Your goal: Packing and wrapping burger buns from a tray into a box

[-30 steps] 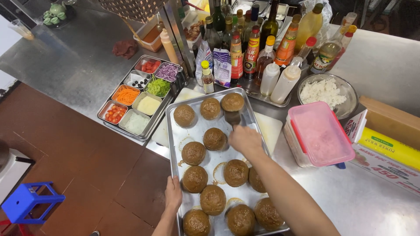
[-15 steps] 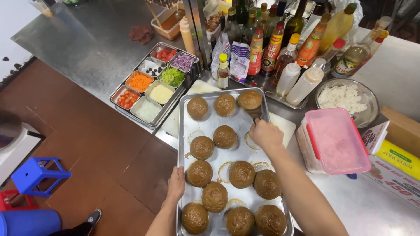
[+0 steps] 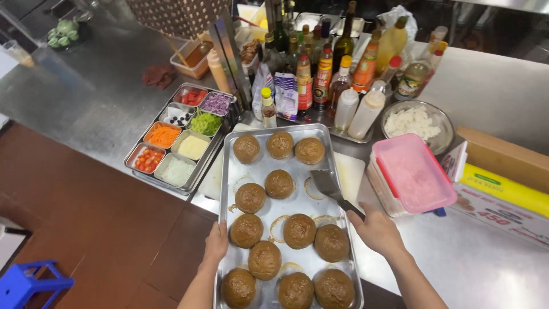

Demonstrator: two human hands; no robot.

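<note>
A metal baking tray [image 3: 323, 143] lies on the steel counter with several round brown buns [image 3: 279, 183] on it. My left hand [image 3: 216, 243] grips the tray's near left edge. My right hand [image 3: 376, 230] is shut on the handle of a metal spatula [image 3: 329, 186]. The spatula's flat blade rests over the bare right side of the tray, between buns. Rings of residue mark the tray where buns sat.
A metal tray of small topping bins [image 3: 178, 135] stands left of the baking tray. Sauce bottles [image 3: 323, 74] crowd the back. A bowl of white shreds [image 3: 413, 122], a pink-lidded box [image 3: 410, 172] and a foil-wrap carton [image 3: 503, 186] are at the right. A blue stool [image 3: 31, 284] stands on the floor.
My right hand has drawn back from the buns at the far right of the tray to the near right side and now holds the spatula. My left hand stays on the tray edge.
</note>
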